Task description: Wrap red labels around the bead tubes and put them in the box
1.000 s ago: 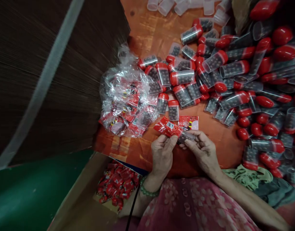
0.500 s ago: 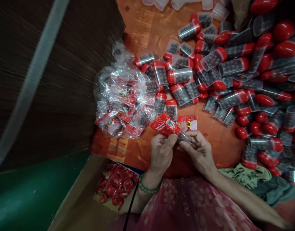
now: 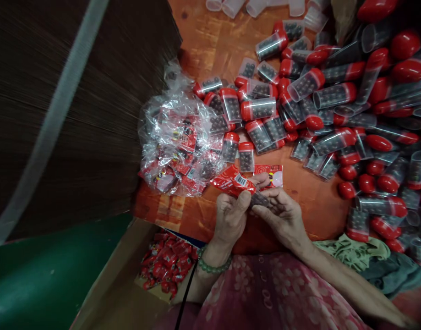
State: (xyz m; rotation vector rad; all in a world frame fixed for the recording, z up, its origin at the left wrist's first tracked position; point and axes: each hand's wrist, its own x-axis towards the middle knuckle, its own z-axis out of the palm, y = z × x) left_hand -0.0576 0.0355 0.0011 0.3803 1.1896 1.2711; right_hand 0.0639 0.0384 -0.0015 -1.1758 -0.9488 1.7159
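A red printed packet with a barcode [image 3: 231,180] is in my left hand [image 3: 231,217], pinched between thumb and fingers. From the packet's lower right end, a clear bottle with dark contents [image 3: 260,200] shows. My right hand [image 3: 286,216] has its thumb and fingers closed on this bottle. How far the bottle sits inside the packet is hidden by my fingers. Just behind my hands, another red printed packet [image 3: 277,176] lies flat on the orange table. Two red-capped bottles of dark balls [image 3: 246,158] stand near the packet.
Many red-capped bottles of dark balls [image 3: 301,85] cover the table's back and right. A clear plastic bag of red packets [image 3: 183,146] lies left. Below it, a carton [image 3: 107,275] holds red packed bottles [image 3: 167,261]. Cloths [image 3: 354,254] lie right; a dark ribbed wall [image 3: 128,114] rises left.
The packet has tilted slightly and shifted a little left and down in my left hand. My right fingers have moved slightly along the bottle. The whole view has shifted a little.
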